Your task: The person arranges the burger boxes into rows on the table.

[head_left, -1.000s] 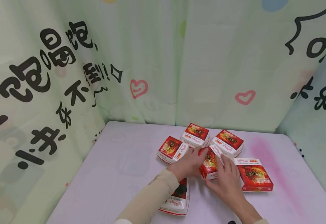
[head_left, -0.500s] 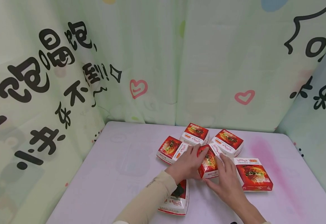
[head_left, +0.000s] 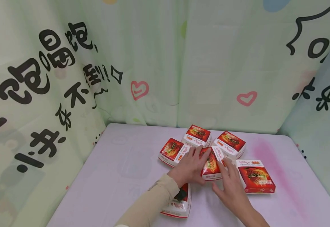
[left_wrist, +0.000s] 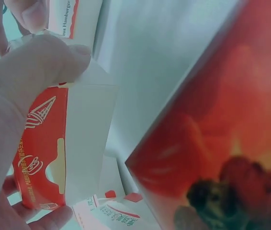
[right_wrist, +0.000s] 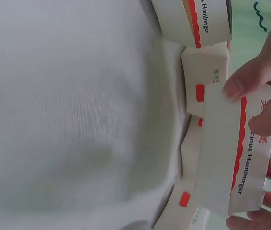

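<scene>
Thumb of our right hand [head_left: 233,186] has eased off the middle burger box [head_left: 211,167] | right's kinda spread, left hand [head_left: 188,167] pinches it | box sits between our hands; lopsided letting-go could skew it into neighbouring boxes [head_left: 231,142]

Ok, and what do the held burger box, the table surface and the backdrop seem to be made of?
Held burger box: likely thin printed card, perhaps glossy, with crisp folded and cut edges. Table surface: probably matte cloth, since a fine weave-like grain shows. Backdrop: likely printed matte fabric, hanging in loose folds, though thin plastic is possible.
</scene>
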Demonstrator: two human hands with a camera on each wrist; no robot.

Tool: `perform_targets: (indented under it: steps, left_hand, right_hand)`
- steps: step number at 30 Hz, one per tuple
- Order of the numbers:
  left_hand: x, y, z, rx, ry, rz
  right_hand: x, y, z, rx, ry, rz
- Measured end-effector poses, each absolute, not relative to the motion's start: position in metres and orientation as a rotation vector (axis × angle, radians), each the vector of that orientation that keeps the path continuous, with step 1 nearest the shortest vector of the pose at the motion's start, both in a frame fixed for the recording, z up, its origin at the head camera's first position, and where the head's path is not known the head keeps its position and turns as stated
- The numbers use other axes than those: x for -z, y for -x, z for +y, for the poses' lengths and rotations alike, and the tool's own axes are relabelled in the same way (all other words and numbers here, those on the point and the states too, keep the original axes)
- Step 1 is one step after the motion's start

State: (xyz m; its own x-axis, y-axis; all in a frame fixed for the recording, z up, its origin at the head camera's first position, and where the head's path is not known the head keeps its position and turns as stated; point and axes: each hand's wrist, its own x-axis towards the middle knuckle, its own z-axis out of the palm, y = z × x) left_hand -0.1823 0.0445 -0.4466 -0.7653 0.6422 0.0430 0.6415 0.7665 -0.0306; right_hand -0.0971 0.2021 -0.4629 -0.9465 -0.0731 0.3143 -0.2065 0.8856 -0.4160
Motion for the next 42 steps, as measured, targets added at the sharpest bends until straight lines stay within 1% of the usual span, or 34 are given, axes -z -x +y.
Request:
perform_targets:
  steps: [6, 14, 23, 35, 42]
  left_hand:
    - [0.445, 0.183, 0.040, 0.007, 1.104, -2.886]
    - [0.442, 0.184, 0.032, -0.003, 1.245, -2.845]
    - [0.433, 0.181, 0.020, 0.006, 1.401, -2.868]
    - [0.432, 0.171, 0.014, 0.002, 1.528, -2.775]
    - [0.434, 0.166, 0.013, 0.053, 1.507, -2.854]
  right_hand:
    - [0.462, 0.094, 0.208, -0.617, -0.263, -2.753]
    - [0.460, 0.096, 0.223, -0.523, -0.415, -2.779]
    - [0.455, 0.100, 0.236, -0.486, -0.513, -2.906]
    - [0.457, 0.095, 0.240, -0.509, -0.596, -2.857]
    - [0.461, 0.091, 0.236, -0.581, -0.524, -2.889]
